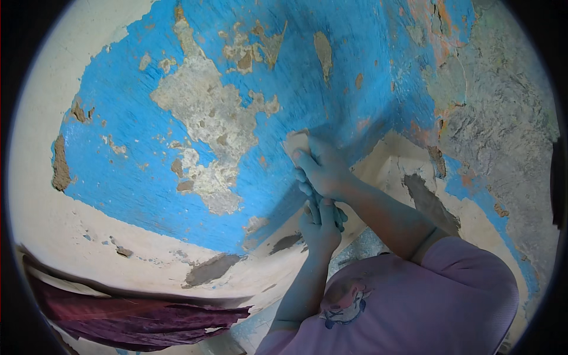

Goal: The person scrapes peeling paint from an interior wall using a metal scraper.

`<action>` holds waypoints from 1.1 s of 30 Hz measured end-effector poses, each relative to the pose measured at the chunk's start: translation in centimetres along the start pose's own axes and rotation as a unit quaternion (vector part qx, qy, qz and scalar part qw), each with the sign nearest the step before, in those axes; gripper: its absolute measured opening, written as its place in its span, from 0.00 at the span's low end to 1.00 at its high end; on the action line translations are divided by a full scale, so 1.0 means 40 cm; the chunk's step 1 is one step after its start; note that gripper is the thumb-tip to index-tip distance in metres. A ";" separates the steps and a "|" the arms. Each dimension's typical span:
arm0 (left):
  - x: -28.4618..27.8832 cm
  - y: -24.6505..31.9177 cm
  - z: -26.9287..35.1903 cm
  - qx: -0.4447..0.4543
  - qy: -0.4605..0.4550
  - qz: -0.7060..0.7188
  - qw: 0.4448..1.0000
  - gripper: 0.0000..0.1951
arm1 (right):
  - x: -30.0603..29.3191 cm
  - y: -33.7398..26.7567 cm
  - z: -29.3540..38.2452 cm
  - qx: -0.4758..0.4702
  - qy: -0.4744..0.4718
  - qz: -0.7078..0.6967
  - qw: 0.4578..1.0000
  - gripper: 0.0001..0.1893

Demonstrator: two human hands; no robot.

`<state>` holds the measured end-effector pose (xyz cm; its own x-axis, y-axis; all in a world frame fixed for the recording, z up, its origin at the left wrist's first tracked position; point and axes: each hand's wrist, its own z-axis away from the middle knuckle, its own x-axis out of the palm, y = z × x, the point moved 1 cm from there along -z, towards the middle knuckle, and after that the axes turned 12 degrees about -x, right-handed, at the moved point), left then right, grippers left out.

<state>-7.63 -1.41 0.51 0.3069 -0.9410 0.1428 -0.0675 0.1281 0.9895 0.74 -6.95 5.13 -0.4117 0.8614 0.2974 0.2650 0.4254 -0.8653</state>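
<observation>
A wall with worn blue paint stands before me, its bare grey plaster patch showing where paint is gone. My right hand is closed on a pale, flat-edged hand tool, its thumb on top and the tool's front edge against the blue paint. Whether it is a scraper or a sanding pad cannot be told. Just below, my left hand has its fingers bent close under my right hand, near its wrist. Whether it grips part of the tool is hidden by the overlapping fingers.
A wall corner with rough grey plaster lies to the right. Cream paint with dark grey patches borders the blue below. A dark red and purple cloth hangs at the lower left. My pink shirt fills the lower right.
</observation>
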 end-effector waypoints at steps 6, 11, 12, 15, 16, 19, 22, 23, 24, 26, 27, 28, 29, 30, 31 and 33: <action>0.020 0.050 -0.001 -0.002 -0.062 0.041 0.997 0.13 | -0.012 -0.063 -0.045 -0.041 -0.018 0.066 0.997 0.09; 0.008 -0.012 -0.001 -0.027 -0.033 0.052 0.998 0.13 | -0.012 -0.001 -0.032 -0.137 -0.017 0.095 0.986 0.08; 0.014 0.015 -0.013 0.006 -0.022 0.033 0.999 0.12 | -0.011 -0.010 -0.034 -0.147 -0.016 0.114 0.982 0.08; 0.003 0.069 -0.044 0.077 -0.070 0.025 0.994 0.11 | 0.030 -0.137 -0.087 -0.023 -0.032 0.038 0.998 0.07; 0.010 0.082 -0.042 0.080 -0.057 0.027 0.995 0.11 | 0.028 -0.133 -0.086 -0.026 -0.034 0.039 0.998 0.07; -0.003 0.045 -0.016 0.202 0.025 -0.150 0.968 0.11 | 0.017 -0.066 -0.053 -0.065 -0.031 0.105 0.992 0.06; -0.005 -0.029 0.026 0.187 0.048 -0.179 0.965 0.12 | -0.016 0.024 0.025 -0.027 -0.025 0.029 0.999 0.05; -0.004 -0.043 0.022 0.020 -0.009 -0.020 1.000 0.12 | -0.025 0.033 0.018 -0.035 -0.026 0.029 0.999 0.05; -0.002 -0.030 0.024 0.023 -0.006 -0.019 1.000 0.12 | -0.021 0.024 0.019 0.002 -0.016 0.022 1.000 0.06; 0.007 -0.001 0.029 0.010 -0.028 -0.031 0.999 0.12 | -0.014 0.000 0.013 0.040 -0.008 0.016 0.999 0.08; 0.012 0.001 0.026 0.011 -0.026 -0.031 0.999 0.12 | -0.016 -0.014 0.005 0.041 -0.011 0.002 0.999 0.08; 0.016 0.001 0.021 0.004 -0.026 -0.008 1.000 0.12 | -0.014 -0.029 0.000 0.042 -0.013 -0.012 0.999 0.09; 0.019 0.003 0.016 -0.001 -0.031 0.013 0.999 0.12 | -0.013 -0.031 -0.002 0.040 -0.012 -0.012 0.999 0.09; 0.015 -0.006 0.010 0.000 -0.033 0.013 0.999 0.12 | -0.013 -0.028 -0.002 0.041 -0.022 -0.009 0.999 0.10; 0.006 -0.021 0.003 0.005 -0.038 0.015 0.999 0.12 | -0.014 -0.022 -0.002 0.042 -0.032 -0.006 0.999 0.10; 0.007 -0.025 0.010 0.008 -0.042 0.016 0.999 0.12 | -0.020 0.002 0.005 0.035 -0.037 -0.003 0.999 0.11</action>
<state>-7.85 -1.93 -0.45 0.2230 -0.9595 0.1718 -0.0912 0.1549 0.9837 0.90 -7.67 4.75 -0.4765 0.8351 0.2751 0.2008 0.4079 -0.8907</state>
